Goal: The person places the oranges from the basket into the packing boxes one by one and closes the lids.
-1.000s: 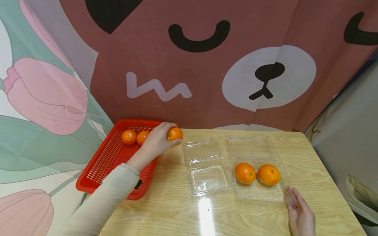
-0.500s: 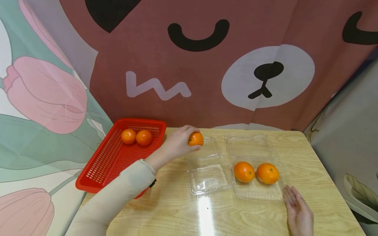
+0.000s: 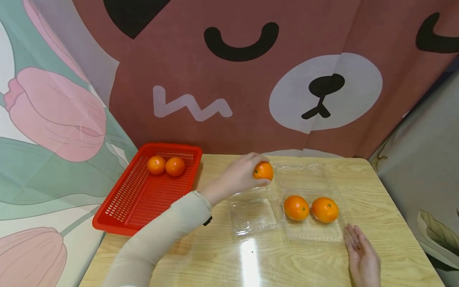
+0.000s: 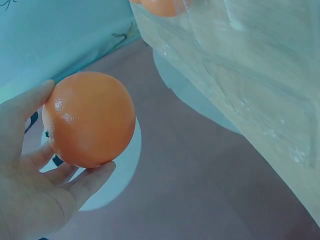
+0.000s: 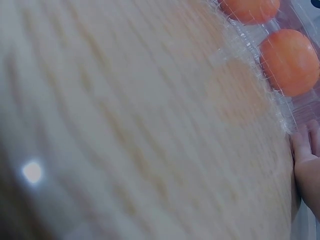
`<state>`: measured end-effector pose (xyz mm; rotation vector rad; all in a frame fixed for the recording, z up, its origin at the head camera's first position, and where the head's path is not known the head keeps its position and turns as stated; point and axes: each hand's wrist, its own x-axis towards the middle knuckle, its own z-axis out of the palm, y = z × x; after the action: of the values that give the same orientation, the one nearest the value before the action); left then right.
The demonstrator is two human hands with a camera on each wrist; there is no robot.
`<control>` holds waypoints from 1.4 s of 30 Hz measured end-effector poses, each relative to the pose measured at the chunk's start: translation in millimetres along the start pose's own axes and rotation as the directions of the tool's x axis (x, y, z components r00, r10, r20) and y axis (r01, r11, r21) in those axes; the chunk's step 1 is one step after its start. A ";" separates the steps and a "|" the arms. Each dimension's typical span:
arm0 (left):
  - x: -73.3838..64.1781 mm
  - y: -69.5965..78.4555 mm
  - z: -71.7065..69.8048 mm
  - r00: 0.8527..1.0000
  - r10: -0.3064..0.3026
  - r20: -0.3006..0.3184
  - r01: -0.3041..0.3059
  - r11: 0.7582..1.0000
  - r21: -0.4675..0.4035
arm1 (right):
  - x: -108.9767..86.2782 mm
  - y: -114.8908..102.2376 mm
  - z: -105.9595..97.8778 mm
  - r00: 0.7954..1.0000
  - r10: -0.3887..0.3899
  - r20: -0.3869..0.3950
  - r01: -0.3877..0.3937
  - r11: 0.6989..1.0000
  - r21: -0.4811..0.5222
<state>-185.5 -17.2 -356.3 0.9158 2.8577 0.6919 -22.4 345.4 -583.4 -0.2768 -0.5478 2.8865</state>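
My left hand [image 3: 245,173] grips an orange [image 3: 263,171] between thumb and fingers, raised over the back of the left clear plastic clamshell box [image 3: 252,217]. In the left wrist view the same orange [image 4: 92,120] shows its small green stem end near the palm. To the right, another clear clamshell box [image 3: 315,235] lies with its lid spread back, two oranges [image 3: 296,207] side by side in its front half. Near that box's front right corner my right hand [image 3: 363,255] rests on its edge on the table, fingers straight and holding nothing.
A red perforated plastic basket [image 3: 150,199] stands at the left of the wooden table [image 3: 287,267], with two oranges [image 3: 156,165] at its back end. A cloth with a bear print [image 3: 244,99] hangs behind the table's back edge.
My left hand has carried the orange rightward from the basket's right rim to above the gap between the boxes' lids. The right hand has stayed in place.
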 end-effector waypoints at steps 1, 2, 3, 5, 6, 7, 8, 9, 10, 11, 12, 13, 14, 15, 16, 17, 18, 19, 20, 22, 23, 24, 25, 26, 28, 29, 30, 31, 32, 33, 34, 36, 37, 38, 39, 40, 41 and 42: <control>1.4 2.3 1.7 1.000 0.004 0.002 -0.004 1.000 -0.003 | -0.2 0.0 0.6 1.000 0.001 0.000 -0.001 1.000 -0.001; 2.6 4.4 3.4 1.000 0.008 0.006 -0.008 1.000 -0.006 | -0.3 0.0 1.1 1.000 0.001 -0.002 -0.001 1.000 -0.004; 3.9 6.2 5.3 1.000 0.013 0.008 -0.013 1.000 -0.012 | -0.2 0.0 1.6 1.000 0.003 -0.004 -0.003 1.000 -0.005; 6.2 9.9 9.0 1.000 0.023 0.013 -0.023 0.999 -0.029 | -0.3 0.0 2.5 1.000 0.005 -0.017 -0.005 1.000 -0.011; 7.3 11.8 10.9 0.999 0.030 0.015 -0.029 0.999 -0.037 | -0.2 -0.1 2.9 1.000 0.006 -0.025 -0.007 1.000 -0.012; 8.2 13.7 13.0 0.999 0.036 0.020 -0.035 0.998 -0.043 | -0.1 -0.3 3.3 0.999 0.007 -0.035 -0.008 1.000 -0.014; 9.2 15.4 15.2 0.999 0.044 0.026 -0.043 0.998 -0.048 | -0.1 -0.4 3.7 0.999 0.008 -0.046 -0.008 1.000 -0.016; 10.1 17.2 17.4 0.998 0.050 0.032 -0.048 0.997 -0.052 | -0.1 -0.6 4.0 0.999 0.007 -0.054 -0.008 1.000 -0.018; 10.9 19.1 19.8 0.998 0.058 0.038 -0.056 0.997 -0.054 | -0.1 -0.9 4.2 0.998 0.006 -0.062 -0.008 1.000 -0.025; 11.7 20.9 22.3 0.997 0.068 0.045 -0.065 0.997 -0.049 | -0.2 -1.1 4.3 0.998 0.006 -0.069 -0.008 0.999 -0.031; 12.6 22.8 25.0 0.996 0.077 0.052 -0.075 0.996 -0.042 | -0.2 -1.5 4.3 0.997 0.004 -0.073 -0.007 0.999 -0.041; 13.3 24.7 27.4 0.995 0.085 0.060 -0.083 0.996 -0.038 | -0.2 -1.7 4.5 0.997 0.004 -0.074 -0.008 0.999 -0.051; 14.1 26.5 30.1 0.993 0.096 0.066 -0.094 0.995 -0.036 | -0.2 -1.9 4.7 0.997 0.004 -0.073 -0.008 0.998 -0.055; 15.0 28.2 32.7 0.992 0.106 0.071 -0.104 0.994 -0.031 | -0.2 -2.0 4.7 0.998 0.004 -0.070 -0.008 0.998 -0.057; 15.8 30.0 35.3 0.990 0.116 0.075 -0.114 0.993 -0.026 | -0.4 -2.1 4.8 0.998 0.005 -0.065 -0.009 0.998 -0.057; 16.6 31.8 37.9 0.989 0.121 0.079 -0.120 0.993 -0.018 | -0.5 -2.1 4.9 0.998 0.006 -0.060 -0.009 0.999 -0.053; 17.3 33.7 40.2 0.989 0.125 0.081 -0.124 0.992 -0.018 | -0.7 -1.9 5.1 0.998 0.006 -0.055 -0.008 0.999 -0.048; 17.9 35.5 42.2 0.988 0.127 0.084 -0.126 0.992 -0.019 | -1.0 -1.7 5.2 0.999 0.005 -0.050 -0.007 0.999 -0.041; 18.7 37.2 44.4 0.988 0.129 0.086 -0.128 0.992 -0.016 | -1.1 -1.5 5.4 0.999 0.004 -0.046 -0.005 0.999 -0.034; 20.2 40.9 48.0 0.987 0.132 0.092 -0.132 0.991 -0.009 | -1.3 -1.1 5.6 0.999 0.002 -0.042 -0.003 1.000 -0.031; 20.9 42.9 49.6 0.986 0.134 0.098 -0.134 0.991 -0.011 | -1.3 -0.8 5.7 0.999 0.000 -0.042 -0.001 1.000 -0.030; 21.7 45.2 51.3 0.985 0.132 0.107 -0.131 0.991 -0.016 | -1.5 -0.7 5.8 0.999 0.000 -0.040 -0.001 1.000 -0.029; 22.3 47.3 53.0 0.985 0.133 0.114 -0.132 0.991 -0.018 | -1.5 -0.6 5.7 0.999 0.000 -0.038 -0.001 1.000 -0.026; 23.2 49.4 55.1 0.984 0.135 0.119 -0.134 0.991 -0.018 | -1.4 -0.5 5.6 0.999 0.001 -0.036 -0.002 1.000 -0.024; 24.5 53.9 58.9 0.982 0.138 0.130 -0.136 0.990 -0.024 | -1.2 -0.5 5.4 0.999 0.003 -0.038 -0.003 1.000 -0.017; 25.0 55.9 61.1 0.981 0.140 0.135 -0.137 0.990 -0.027 | -1.1 -0.6 5.4 0.999 0.004 -0.041 -0.004 1.000 -0.015; 25.8 57.9 63.6 0.980 0.143 0.138 -0.141 0.990 -0.023 | -1.0 -0.8 5.4 0.999 0.005 -0.044 -0.005 1.000 -0.015; 26.3 59.3 65.7 0.979 0.149 0.139 -0.147 0.989 -0.024 | -0.8 -0.9 5.3 0.999 0.005 -0.049 -0.006 1.000 -0.015; 27.0 60.7 68.2 0.978 0.155 0.141 -0.153 0.988 -0.025 | -0.6 -1.0 5.3 0.998 0.006 -0.055 -0.007 1.000 -0.017; 27.6 62.2 70.5 0.977 0.160 0.144 -0.158 0.987 -0.025 | -0.5 -1.1 5.3 0.998 0.006 -0.058 -0.008 1.000 -0.019; 28.4 63.5 73.0 0.975 0.168 0.147 -0.166 0.986 -0.025 | -0.4 -1.2 5.2 0.998 0.007 -0.060 -0.008 1.000 -0.021; 30.1 65.8 78.6 0.971 0.184 0.152 -0.182 0.983 -0.025 | -0.2 -1.4 4.5 0.998 0.005 -0.055 -0.006 1.000 -0.019; 30.8 66.9 81.2 0.969 0.191 0.154 -0.189 0.982 -0.025 | -0.2 -1.5 4.1 0.999 0.004 -0.050 -0.005 1.000 -0.014; 31.5 68.0 84.0 0.967 0.199 0.156 -0.198 0.980 -0.022 | 0.0 -1.4 3.4 0.999 0.003 -0.042 -0.004 1.000 -0.010; 32.0 69.1 86.7 0.966 0.205 0.159 -0.205 0.979 -0.021 | 0.1 -1.3 2.9 0.999 0.003 -0.033 -0.003 1.000 -0.001; 32.3 70.2 89.4 0.964 0.210 0.163 -0.210 0.978 -0.018 | 0.2 -1.3 2.3 1.000 0.003 -0.025 -0.003 1.000 0.007; 32.6 71.3 92.1 0.963 0.214 0.166 -0.214 0.977 -0.016 | 0.2 -1.1 1.8 1.000 0.004 -0.017 -0.004 1.000 0.015; 32.7 72.5 94.7 0.961 0.216 0.170 -0.216 0.976 -0.018 | 0.0 -1.0 1.3 1.000 0.006 -0.012 -0.005 1.000 0.019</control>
<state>-155.4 91.4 -407.3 1.2363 2.6336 0.5957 -22.6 345.9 -581.8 -0.2937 -0.5178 2.8918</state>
